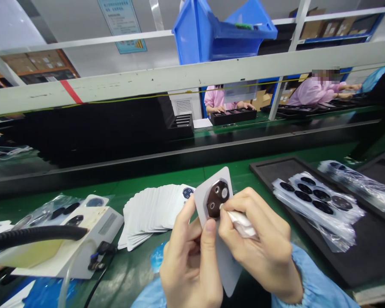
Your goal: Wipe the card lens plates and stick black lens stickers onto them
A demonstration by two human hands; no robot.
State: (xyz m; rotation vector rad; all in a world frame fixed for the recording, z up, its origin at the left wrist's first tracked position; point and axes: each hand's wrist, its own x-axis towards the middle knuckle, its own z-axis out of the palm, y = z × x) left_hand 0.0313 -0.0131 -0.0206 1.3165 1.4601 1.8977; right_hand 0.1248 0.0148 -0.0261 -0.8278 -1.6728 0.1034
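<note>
My left hand [192, 256] grips a grey phone back cover [227, 265] by its edges, tilted upright in front of me. The cover carries a dark camera lens plate [215, 201] near its top. Pinched in my right hand [259, 239] is a crumpled white cloth [242, 223], its tip against the lens plate's lower right edge. Just left of my hands, a fanned stack of white covers [154, 209] lies on the green bench; the front one shows a dark lens plate.
A black tray [321, 261] at right holds bagged covers with dark lens circles [317, 196]. At left stands a white device [99, 235] with a black hose [35, 237]. A blue bin [224, 38] hangs above. People in pink [314, 90] work across the bench.
</note>
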